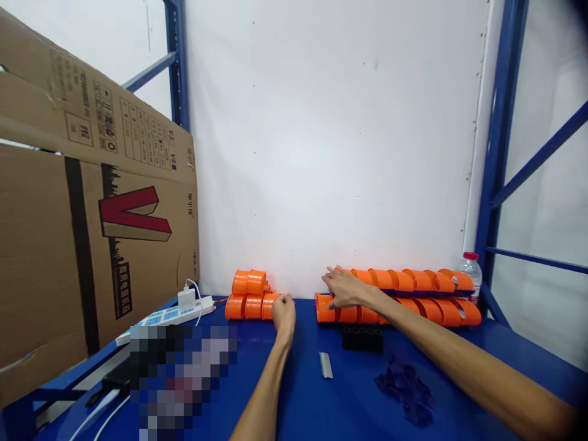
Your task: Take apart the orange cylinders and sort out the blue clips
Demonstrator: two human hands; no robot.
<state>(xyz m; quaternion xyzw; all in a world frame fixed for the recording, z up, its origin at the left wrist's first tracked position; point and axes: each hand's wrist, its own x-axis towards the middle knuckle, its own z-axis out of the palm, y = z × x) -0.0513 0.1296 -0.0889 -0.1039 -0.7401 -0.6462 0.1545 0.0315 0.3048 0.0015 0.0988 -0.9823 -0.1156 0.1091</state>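
Far left, a cardboard box (92, 214) leans against the blue rack; we read a big red "V" and a column of small print too fine to make out. Below it a white power strip (169, 315) lies on the blue table (303, 392), a white charger (186, 298) plugged in. A pixelated patch covers part of the near tabletop.

Next, the small stack of orange cups (250, 295): cups on their sides, two rows high, against the white wall. Our left hand (283, 312) touches the rightmost bottom cup, fingers curled; whether it actually grips the cup we cannot tell.

Centre, a small metal strip (326, 364) lies flat on the table, and a black block (362, 339) sits just in front of the long rows of orange cups (413, 297). These lie in two tiers on dark trays. Our right hand (345, 288) rests fingers spread, flat on the left end of them, holding nothing.

Near right, dark blue plastic pieces (407, 392). Far right, a clear bottle (471, 272) with red cap stands behind the rows.
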